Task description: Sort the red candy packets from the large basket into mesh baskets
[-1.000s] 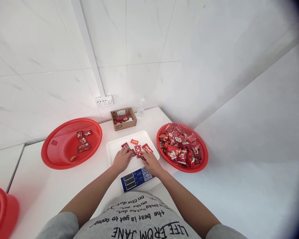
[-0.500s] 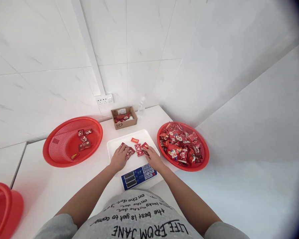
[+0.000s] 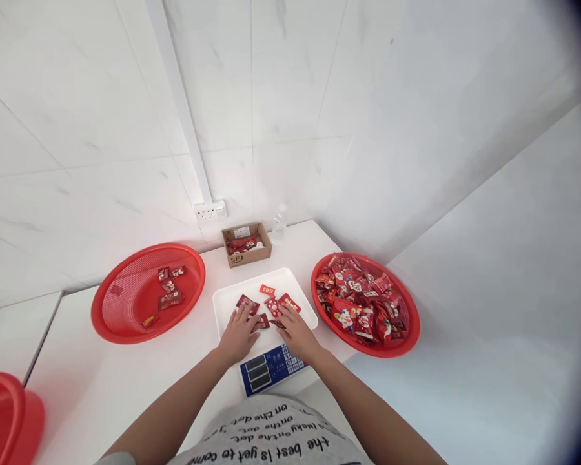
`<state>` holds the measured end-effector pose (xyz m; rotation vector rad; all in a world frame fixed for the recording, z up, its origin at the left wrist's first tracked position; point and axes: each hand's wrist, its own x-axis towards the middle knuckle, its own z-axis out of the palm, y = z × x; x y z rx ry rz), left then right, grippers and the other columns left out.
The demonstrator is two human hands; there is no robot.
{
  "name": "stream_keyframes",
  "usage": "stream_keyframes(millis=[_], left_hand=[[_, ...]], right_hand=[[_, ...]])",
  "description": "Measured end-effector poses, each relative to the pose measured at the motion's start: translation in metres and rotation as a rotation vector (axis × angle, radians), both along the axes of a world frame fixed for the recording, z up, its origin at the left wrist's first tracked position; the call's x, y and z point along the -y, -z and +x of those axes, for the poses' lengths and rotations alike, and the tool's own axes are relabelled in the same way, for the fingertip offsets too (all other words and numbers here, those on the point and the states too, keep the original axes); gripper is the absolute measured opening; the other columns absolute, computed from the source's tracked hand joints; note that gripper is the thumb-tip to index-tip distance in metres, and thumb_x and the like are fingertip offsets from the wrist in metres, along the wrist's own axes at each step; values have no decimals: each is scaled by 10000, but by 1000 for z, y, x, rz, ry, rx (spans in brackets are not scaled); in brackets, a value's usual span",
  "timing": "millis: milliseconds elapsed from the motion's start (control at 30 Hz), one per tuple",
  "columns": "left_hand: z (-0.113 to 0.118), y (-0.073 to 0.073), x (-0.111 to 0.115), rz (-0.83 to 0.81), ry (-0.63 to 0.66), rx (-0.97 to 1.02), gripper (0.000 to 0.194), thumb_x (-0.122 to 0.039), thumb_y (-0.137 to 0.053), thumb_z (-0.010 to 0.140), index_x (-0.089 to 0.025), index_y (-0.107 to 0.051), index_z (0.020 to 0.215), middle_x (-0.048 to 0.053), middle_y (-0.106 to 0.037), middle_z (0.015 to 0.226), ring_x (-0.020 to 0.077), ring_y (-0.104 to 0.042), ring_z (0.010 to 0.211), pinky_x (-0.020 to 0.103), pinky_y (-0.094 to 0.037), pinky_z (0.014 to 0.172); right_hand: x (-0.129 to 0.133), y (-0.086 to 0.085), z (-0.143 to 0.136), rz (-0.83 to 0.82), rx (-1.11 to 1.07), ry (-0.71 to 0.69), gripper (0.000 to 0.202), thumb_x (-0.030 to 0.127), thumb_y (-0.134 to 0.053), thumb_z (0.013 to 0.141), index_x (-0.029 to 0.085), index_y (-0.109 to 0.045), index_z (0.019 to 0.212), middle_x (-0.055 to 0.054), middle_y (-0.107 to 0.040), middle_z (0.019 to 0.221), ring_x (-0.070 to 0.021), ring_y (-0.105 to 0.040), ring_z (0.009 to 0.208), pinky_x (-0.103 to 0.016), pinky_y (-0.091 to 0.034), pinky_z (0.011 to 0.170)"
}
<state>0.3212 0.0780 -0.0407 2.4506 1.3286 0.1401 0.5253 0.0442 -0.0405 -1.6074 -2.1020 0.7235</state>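
Note:
Both my hands rest over the white tray (image 3: pixel 227 297) of a scale. My left hand (image 3: pixel 239 334) is open, its fingers apart on the dark red packets at the left, one packet (image 3: pixel 261 321) beside its thumb. My right hand (image 3: pixel 296 330) is open too, fingers spread over the packets at the right; a dark packet (image 3: pixel 277 323) lies partly under them. A red dotted packet (image 3: pixel 272 306) and a bright red one (image 3: pixel 289 302) show beyond its fingertips. Farther back on the tray lies a small orange-red packet (image 3: pixel 267 289).
A red basket (image 3: pixel 413 316) heaped with red packets stands right. Another red basket (image 3: pixel 126 332) at left holds several packets. Behind are a cardboard box (image 3: pixel 252 257) and a clear bottle (image 3: pixel 279 221). The scale's blue keypad panel (image 3: pixel 274 369) faces me; a red tub (image 3: pixel 22 413) stands lower left.
My hands have shifted slightly nearer each other and spread out over the packets. More packets now show separately on the tray. The whole view has tilted up a little.

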Motion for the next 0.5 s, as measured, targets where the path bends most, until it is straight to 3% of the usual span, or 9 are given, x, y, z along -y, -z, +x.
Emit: stream_keyframes(millis=[167,367,500], left_hand=[[-1,-5,-9,-40,-59,-14,531,-343,-485,842,-205,-365,1340,96,-266,1469,274,-141,1366,484,-183,1088],[-3,-12,-17,-110,-80,-65,569,-397,-484,837,-175,-370,1348,113,-295,1455,274,-131,1368,478,-142,1098],[-4,-11,-13,-114,-69,-55,512,-380,-492,835,-216,-423,1315,108,-282,1460,284,-143,1364,490,-151,1090]], right_hand=[[-1,2,3,3,33,33,266,170,-449,834,176,-611,1045,-95,-444,1356,-251,-269,1328,-464,-243,1078],[-4,-1,6,-45,107,119,281,191,-449,837,171,-610,1067,-117,-379,1399,-290,-245,1334,-481,-240,1074],[-3,0,7,-37,89,94,296,206,-432,849,171,-603,1089,-117,-375,1400,-280,-270,1324,-456,-259,1072]])
